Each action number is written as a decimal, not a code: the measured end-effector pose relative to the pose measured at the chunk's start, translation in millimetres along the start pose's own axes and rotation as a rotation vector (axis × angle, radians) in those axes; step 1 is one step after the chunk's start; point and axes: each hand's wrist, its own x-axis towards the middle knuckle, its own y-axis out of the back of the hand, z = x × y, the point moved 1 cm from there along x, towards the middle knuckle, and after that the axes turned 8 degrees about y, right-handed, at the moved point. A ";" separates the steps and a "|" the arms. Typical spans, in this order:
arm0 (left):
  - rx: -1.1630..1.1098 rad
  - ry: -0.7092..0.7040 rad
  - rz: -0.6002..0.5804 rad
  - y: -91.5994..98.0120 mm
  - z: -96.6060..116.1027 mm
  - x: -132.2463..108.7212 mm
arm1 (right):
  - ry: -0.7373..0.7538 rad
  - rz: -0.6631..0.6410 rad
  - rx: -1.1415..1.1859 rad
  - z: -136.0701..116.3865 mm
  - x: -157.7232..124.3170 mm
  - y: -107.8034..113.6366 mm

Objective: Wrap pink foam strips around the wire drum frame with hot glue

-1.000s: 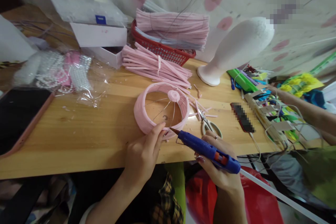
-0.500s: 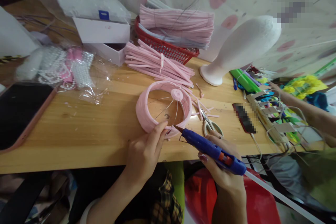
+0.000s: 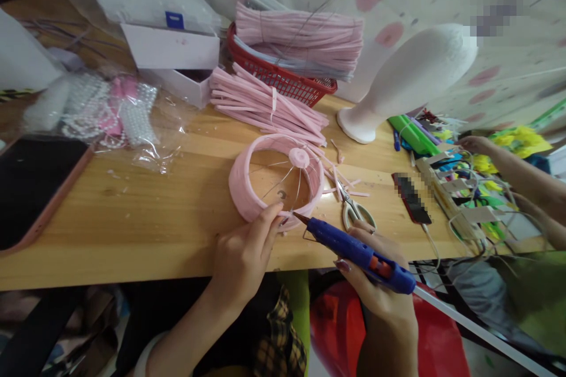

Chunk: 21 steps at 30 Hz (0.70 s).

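Observation:
A round pink-wrapped wire frame (image 3: 242,188) lies on the wooden table, with thin wires running across its opening to a small pink disc (image 3: 299,158). My left hand (image 3: 247,241) is closed on the near rim of this frame, thumb and fingers pinching it. In my right hand (image 3: 375,271) is a blue glue gun (image 3: 349,244), a long white glue stick (image 3: 477,327) trailing from its back. Its nozzle meets the near rim just right of my left fingertips. Scissors (image 3: 356,212) with pale handles lie just beyond my right hand, beside pink strip offcuts.
Bundled pink strips (image 3: 265,103) lie behind the frame, before a red basket (image 3: 283,79) of more strips. A white mannequin head (image 3: 411,82) stands at back right. Bagged pearl strands (image 3: 110,109) and a dark tablet (image 3: 39,188) are left; a power strip (image 3: 451,200) and a co-worker's arms (image 3: 522,171) right.
My hands, the glue gun and the frame stay nearly in place. At the right, the co-worker's arm has shifted and a second forearm now shows.

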 end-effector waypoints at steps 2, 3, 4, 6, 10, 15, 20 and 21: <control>0.002 -0.010 0.011 -0.3 -0.2 -0.2 | -0.002 0.005 -0.023 1.7 -2.1 1.3; -0.001 -0.015 0.017 -0.6 -0.2 -0.2 | -0.007 0.012 -0.038 2.3 -3.0 1.9; -0.006 -0.016 0.020 -0.9 -0.1 -0.2 | -0.014 0.021 -0.049 2.6 -3.7 2.3; -0.017 -0.011 0.013 -1.7 -0.2 -0.6 | -0.022 0.033 -0.057 2.5 -4.6 3.0; -0.019 -0.004 0.007 -2.1 -0.7 -2.1 | -0.030 0.036 -0.047 1.0 -4.6 3.8; -0.025 -0.003 0.007 -0.7 -0.2 -1.8 | -0.037 0.034 -0.077 0.7 -5.3 4.9; -0.014 -0.021 0.024 -1.1 0.9 0.5 | -0.051 0.027 -0.106 0.3 -6.1 7.4; -0.012 -0.023 0.027 -1.2 0.9 0.6 | -0.050 0.021 -0.108 0.1 -5.8 7.9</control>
